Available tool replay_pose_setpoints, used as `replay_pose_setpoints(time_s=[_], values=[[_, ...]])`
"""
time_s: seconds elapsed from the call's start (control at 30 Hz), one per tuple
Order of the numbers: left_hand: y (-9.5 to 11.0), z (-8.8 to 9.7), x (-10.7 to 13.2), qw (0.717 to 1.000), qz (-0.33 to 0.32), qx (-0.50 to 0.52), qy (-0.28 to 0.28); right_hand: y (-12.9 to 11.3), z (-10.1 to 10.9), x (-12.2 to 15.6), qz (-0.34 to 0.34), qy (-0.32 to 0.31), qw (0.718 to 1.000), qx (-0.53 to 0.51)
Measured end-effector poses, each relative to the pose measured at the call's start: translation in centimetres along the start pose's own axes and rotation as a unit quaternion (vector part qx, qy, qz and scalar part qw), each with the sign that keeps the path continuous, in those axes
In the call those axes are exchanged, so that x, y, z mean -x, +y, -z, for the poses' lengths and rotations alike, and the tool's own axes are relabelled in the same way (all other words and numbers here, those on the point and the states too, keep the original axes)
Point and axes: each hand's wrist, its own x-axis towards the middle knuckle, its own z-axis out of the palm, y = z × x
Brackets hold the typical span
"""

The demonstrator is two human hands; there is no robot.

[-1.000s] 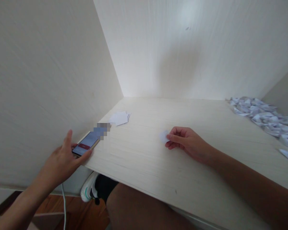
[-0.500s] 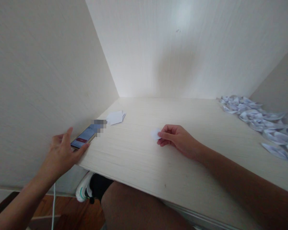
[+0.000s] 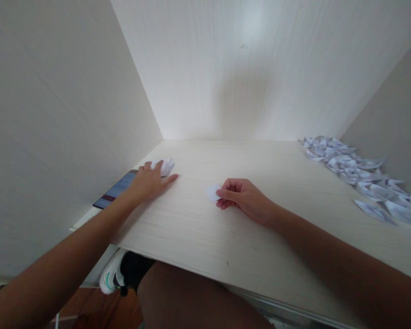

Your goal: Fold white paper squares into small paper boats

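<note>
My right hand (image 3: 241, 198) rests on the pale wooden desk (image 3: 260, 219), its fingers curled and pinching a small white piece of paper (image 3: 212, 192). My left hand (image 3: 150, 180) reaches across the desk with fingers stretched flat, its fingertips lying on a small stack of white paper slips (image 3: 166, 166) near the left wall. A phone (image 3: 113, 190) with a lit screen lies by the left wall, just behind my left wrist.
A heap of several folded white paper shapes (image 3: 352, 171) spreads along the right side of the desk. Walls close the desk in at the left, the back and the right. Below the front edge show my knee and a white shoe (image 3: 111, 276).
My left hand has left the phone and moved forward and right onto the stack of paper slips. My right hand still pinches its paper in the same spot.
</note>
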Motion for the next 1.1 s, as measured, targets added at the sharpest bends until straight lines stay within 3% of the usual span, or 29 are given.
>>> replay_pose_setpoints(time_s=[0.13,0.33,0.6,0.73,0.83,0.9,0.97,1.03,1.1], values=[[3.1,-0.8,-3.1,0.999,0.014,0.024,-0.037,0.2,0.0,0.1,0.018,0.008,0.999,-0.026],[3.3,-2.1,-4.0,0.997,0.039,0.044,-0.054,0.1,-0.3,0.4,0.026,0.018,0.999,-0.042],[4.9,-1.2,-4.7,0.987,0.042,0.115,-0.108,-0.6,-0.6,0.8,0.026,0.024,0.999,-0.038],[6.6,-1.1,-5.3,0.987,-0.020,0.142,-0.070,-0.4,-0.5,0.8,0.026,0.027,0.999,-0.037],[8.0,-1.0,-4.6,0.985,-0.048,0.167,0.011,-0.1,-0.3,0.6,0.031,0.040,0.998,-0.041],[8.6,-0.9,-3.1,0.947,-0.193,0.247,0.067,0.2,0.0,0.4,0.040,0.053,0.997,-0.049],[8.9,-0.6,-1.1,0.870,-0.344,0.350,0.054,0.4,0.2,0.2,0.048,0.067,0.995,-0.057],[8.9,-0.2,1.1,0.798,-0.409,0.442,0.037,0.5,0.3,0.2,0.049,0.080,0.994,-0.051],[8.8,0.3,2.8,0.755,-0.427,0.497,0.022,0.5,0.4,0.2,0.049,0.088,0.994,-0.034]])
